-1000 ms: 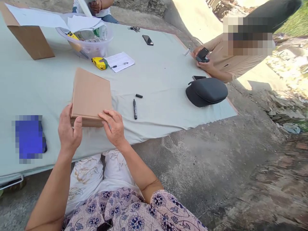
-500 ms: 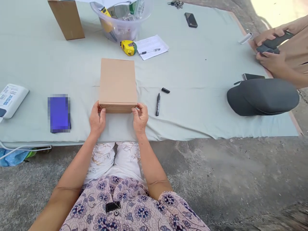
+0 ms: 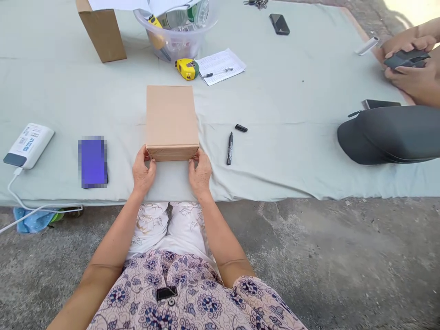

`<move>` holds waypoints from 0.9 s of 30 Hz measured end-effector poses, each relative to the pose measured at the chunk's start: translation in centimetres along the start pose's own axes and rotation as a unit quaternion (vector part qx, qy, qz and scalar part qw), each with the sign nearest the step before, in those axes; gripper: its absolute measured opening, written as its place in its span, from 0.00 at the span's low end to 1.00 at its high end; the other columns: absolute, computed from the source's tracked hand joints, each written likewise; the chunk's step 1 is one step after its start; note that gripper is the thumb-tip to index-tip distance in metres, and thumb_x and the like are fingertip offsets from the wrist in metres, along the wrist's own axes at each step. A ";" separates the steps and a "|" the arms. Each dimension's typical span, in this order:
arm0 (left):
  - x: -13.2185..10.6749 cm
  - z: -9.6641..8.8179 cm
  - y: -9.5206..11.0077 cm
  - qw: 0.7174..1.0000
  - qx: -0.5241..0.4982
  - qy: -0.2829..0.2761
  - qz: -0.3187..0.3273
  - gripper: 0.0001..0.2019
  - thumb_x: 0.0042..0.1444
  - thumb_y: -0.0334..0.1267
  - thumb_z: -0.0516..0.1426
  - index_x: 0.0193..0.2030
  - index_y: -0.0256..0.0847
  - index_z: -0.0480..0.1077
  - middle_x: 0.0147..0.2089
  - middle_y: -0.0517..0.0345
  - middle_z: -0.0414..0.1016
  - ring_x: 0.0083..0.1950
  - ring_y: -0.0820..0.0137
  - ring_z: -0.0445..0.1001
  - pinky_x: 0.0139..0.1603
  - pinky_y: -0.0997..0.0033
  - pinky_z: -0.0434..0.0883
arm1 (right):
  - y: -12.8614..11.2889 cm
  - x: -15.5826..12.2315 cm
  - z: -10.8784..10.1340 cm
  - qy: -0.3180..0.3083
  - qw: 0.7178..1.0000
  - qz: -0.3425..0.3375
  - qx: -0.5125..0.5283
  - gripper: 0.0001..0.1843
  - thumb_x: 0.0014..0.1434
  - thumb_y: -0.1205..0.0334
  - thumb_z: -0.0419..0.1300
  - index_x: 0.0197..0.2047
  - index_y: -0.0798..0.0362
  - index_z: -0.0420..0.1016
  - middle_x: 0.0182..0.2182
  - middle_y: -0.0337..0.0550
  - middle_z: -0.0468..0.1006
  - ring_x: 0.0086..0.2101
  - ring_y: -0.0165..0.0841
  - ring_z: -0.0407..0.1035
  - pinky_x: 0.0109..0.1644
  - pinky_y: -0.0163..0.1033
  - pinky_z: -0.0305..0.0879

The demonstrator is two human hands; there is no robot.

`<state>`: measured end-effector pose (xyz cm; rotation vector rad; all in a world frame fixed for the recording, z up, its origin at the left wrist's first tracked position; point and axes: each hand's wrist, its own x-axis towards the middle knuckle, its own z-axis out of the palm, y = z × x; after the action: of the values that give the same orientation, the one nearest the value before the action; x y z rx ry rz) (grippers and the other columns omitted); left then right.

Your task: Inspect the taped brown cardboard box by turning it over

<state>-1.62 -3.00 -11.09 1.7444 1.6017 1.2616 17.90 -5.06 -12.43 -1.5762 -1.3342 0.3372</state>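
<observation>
A closed brown cardboard box [image 3: 172, 117] lies on the cloth-covered table in front of me. My left hand [image 3: 143, 172] grips its near left corner, thumb at the front face and fingers along the side. At the near right corner my right hand [image 3: 200, 174] holds the box the same way, with some fingertips hidden behind it. To the right of the box lie an uncapped black marker [image 3: 229, 148] and its separate cap [image 3: 241, 128]. Beyond the box sit a yellow tape measure [image 3: 187, 69] and a paper pad [image 3: 223, 67] with a pen [image 3: 217, 73] on it.
A plastic basin [image 3: 177, 43] of bottles and tools stands at the back beside another cardboard box [image 3: 105, 36]. On the left are a white power bank [image 3: 30, 144] with a cable and a blurred blue item [image 3: 92, 162]. A black case [image 3: 390, 135] sits right, near another person's hands [image 3: 409, 59].
The camera view has shifted, so most things appear farther right. My hands stay at the box's near corners. The other person's hands have shifted around the dark object they hold.
</observation>
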 end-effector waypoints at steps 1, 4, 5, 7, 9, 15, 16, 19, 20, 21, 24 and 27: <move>0.0 0.0 -0.1 1.000 0.003 0.002 -0.002 0.24 0.58 0.32 0.54 0.62 0.41 0.66 0.56 0.47 0.76 0.54 0.64 0.76 0.57 0.60 0.76 | 0.0 0.0 0.0 -0.002 1.000 -0.004 -0.006 0.21 0.59 0.70 0.53 0.56 0.52 0.71 0.43 0.48 0.80 0.41 0.38 0.74 0.52 0.48 0.70; 0.0 -0.1 0.0 1.000 0.012 0.004 -0.011 0.22 0.58 0.33 0.54 0.61 0.41 0.68 0.52 0.48 0.77 0.51 0.63 0.77 0.55 0.59 0.77 | -0.1 0.1 -0.2 -0.005 1.000 -0.001 -0.007 0.20 0.59 0.70 0.53 0.53 0.52 0.73 0.41 0.46 0.80 0.38 0.37 0.73 0.50 0.47 0.70; 0.0 -0.1 0.2 1.000 0.015 0.005 -0.015 0.22 0.58 0.33 0.54 0.60 0.40 0.68 0.50 0.48 0.77 0.50 0.63 0.77 0.54 0.59 0.77 | 0.0 0.1 -0.2 -0.004 1.000 0.001 -0.003 0.19 0.59 0.69 0.53 0.53 0.52 0.74 0.40 0.46 0.80 0.38 0.37 0.73 0.50 0.47 0.71; -0.1 -0.3 0.5 0.999 0.021 0.009 -0.023 0.20 0.58 0.33 0.54 0.58 0.40 0.70 0.47 0.50 0.77 0.47 0.64 0.77 0.52 0.60 0.77 | -0.1 0.0 -0.4 -0.003 1.000 0.000 0.013 0.19 0.59 0.69 0.55 0.52 0.52 0.75 0.40 0.46 0.81 0.38 0.37 0.74 0.49 0.47 0.71; -0.2 -0.4 0.9 0.999 0.019 0.010 -0.039 0.19 0.59 0.34 0.54 0.57 0.42 0.71 0.45 0.52 0.77 0.44 0.66 0.78 0.51 0.61 0.77 | -0.1 0.0 -0.6 0.007 0.999 -0.005 0.037 0.19 0.59 0.69 0.56 0.53 0.52 0.75 0.41 0.46 0.80 0.38 0.36 0.74 0.50 0.46 0.72; -0.4 -0.6 1.2 0.996 -0.037 -0.035 -0.070 0.17 0.59 0.40 0.58 0.55 0.44 0.69 0.44 0.54 0.82 0.41 0.66 0.80 0.49 0.63 0.77 | 0.0 -0.2 -1.1 0.118 0.986 -0.086 0.081 0.15 0.64 0.66 0.55 0.53 0.49 0.73 0.44 0.46 0.78 0.46 0.36 0.74 0.53 0.47 0.73; -0.4 -0.7 1.1 0.996 -0.031 -0.052 -0.061 0.15 0.60 0.41 0.59 0.53 0.44 0.70 0.43 0.54 0.82 0.42 0.65 0.80 0.49 0.63 0.76 | 0.0 -0.3 -1.2 0.139 0.982 -0.098 0.078 0.14 0.64 0.65 0.55 0.53 0.48 0.72 0.43 0.46 0.78 0.46 0.36 0.74 0.53 0.47 0.73; -0.3 -0.9 0.9 0.995 0.007 -0.097 0.000 0.09 0.63 0.45 0.57 0.45 0.44 0.73 0.43 0.53 0.81 0.47 0.62 0.79 0.50 0.61 0.74 | -0.4 -0.5 -2.1 0.188 0.974 -0.104 0.071 0.13 0.65 0.64 0.56 0.52 0.48 0.72 0.44 0.45 0.76 0.47 0.36 0.73 0.53 0.49 0.73; -0.2 -0.9 0.8 0.994 0.024 -0.107 0.028 0.10 0.64 0.45 0.55 0.43 0.44 0.73 0.43 0.52 0.81 0.48 0.62 0.77 0.52 0.60 0.73 | -0.8 -0.5 -2.6 0.199 0.972 -0.103 0.071 0.12 0.65 0.64 0.56 0.52 0.48 0.72 0.44 0.45 0.75 0.48 0.36 0.73 0.53 0.49 0.73; -0.1 -0.9 0.7 0.991 0.044 -0.115 0.055 0.11 0.66 0.46 0.54 0.43 0.44 0.74 0.44 0.51 0.80 0.50 0.61 0.76 0.53 0.60 0.72 | -1.4 -0.4 -3.2 0.209 0.969 -0.107 0.072 0.12 0.65 0.64 0.56 0.52 0.48 0.72 0.45 0.45 0.75 0.48 0.36 0.73 0.54 0.49 0.73; 0.1 -0.6 0.6 0.978 0.119 -0.128 0.113 0.13 0.66 0.45 0.53 0.42 0.43 0.76 0.43 0.49 0.77 0.50 0.60 0.73 0.53 0.58 0.70 | -3.7 0.0 -4.8 0.227 0.960 -0.153 0.064 0.12 0.65 0.66 0.56 0.51 0.46 0.72 0.44 0.44 0.75 0.48 0.35 0.73 0.55 0.49 0.73; -0.1 -0.1 0.6 0.974 0.160 -0.099 0.129 0.12 0.65 0.45 0.54 0.37 0.44 0.76 0.37 0.50 0.75 0.43 0.60 0.71 0.47 0.60 0.68 | -5.5 0.7 -5.2 0.187 0.963 -0.194 0.025 0.12 0.65 0.67 0.56 0.50 0.45 0.73 0.43 0.43 0.77 0.47 0.36 0.74 0.55 0.50 0.73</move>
<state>-1.39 -3.21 -10.60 2.2604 1.5654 0.9355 18.81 -7.63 -5.33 -1.2236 -1.2850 -0.1630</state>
